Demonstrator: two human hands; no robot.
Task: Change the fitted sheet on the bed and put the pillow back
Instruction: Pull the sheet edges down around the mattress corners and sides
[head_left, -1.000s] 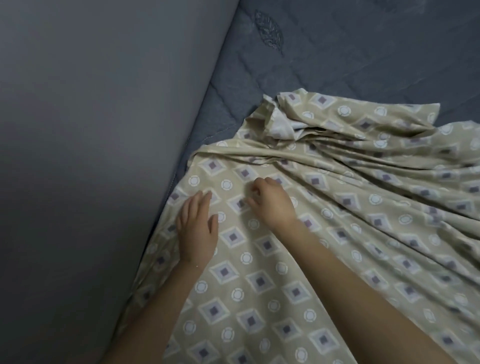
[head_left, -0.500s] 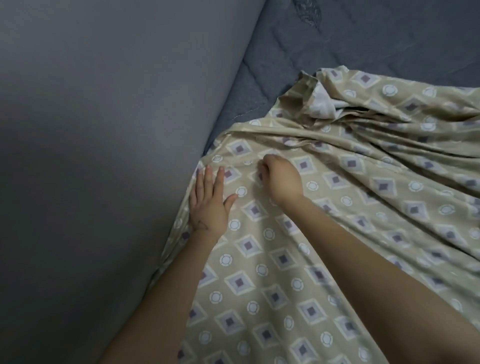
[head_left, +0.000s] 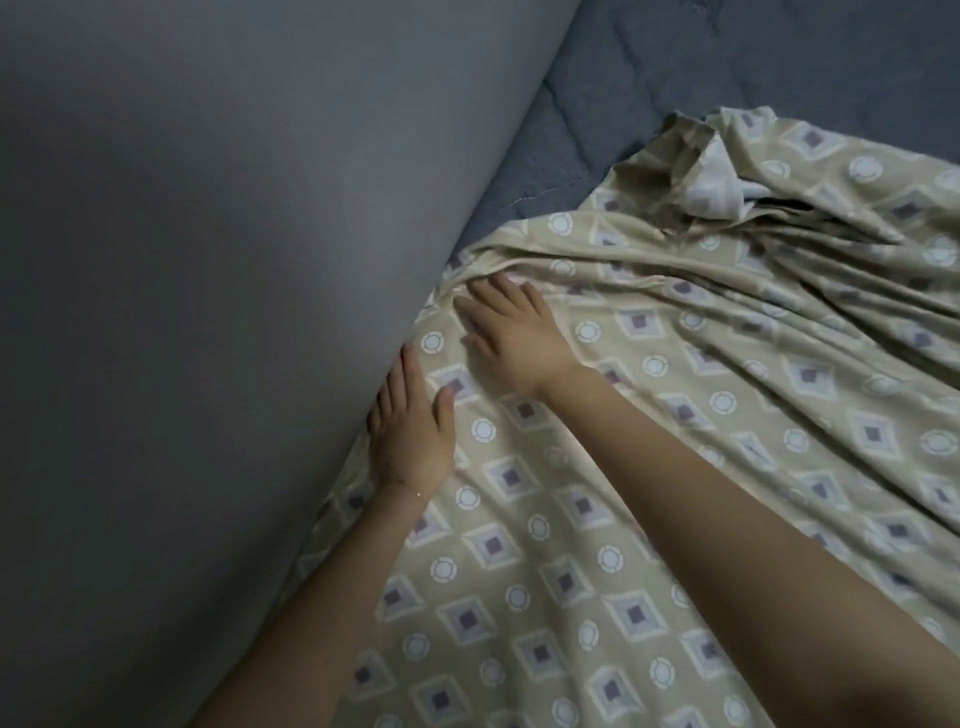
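Beige diamond-print fabric fitted sheet (head_left: 519, 571): light, limp, creases easily. Left hand (head_left: 410, 431), right hand (head_left: 511, 332) flat, fingers straight, pressing it beside grey wall (head_left: 208, 312), gripping nothing. Likely hold: bunched far corner (head_left: 711, 171).

matt patterned cloth sheet (head_left: 597, 545), quilted grey mattress fabric (head_left: 649, 67), smooth wall (head_left: 208, 260)

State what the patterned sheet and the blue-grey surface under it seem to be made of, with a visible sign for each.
Patterned sheet: thin woven cloth, probably cotton or a blend, matte. It gathers in soft, fine folds, and the turned-over corner shows a paler underside, so the pattern looks printed.
Blue-grey surface: padded quilted textile, matte. Stitched seam lines run across it; the fibre cannot be told.
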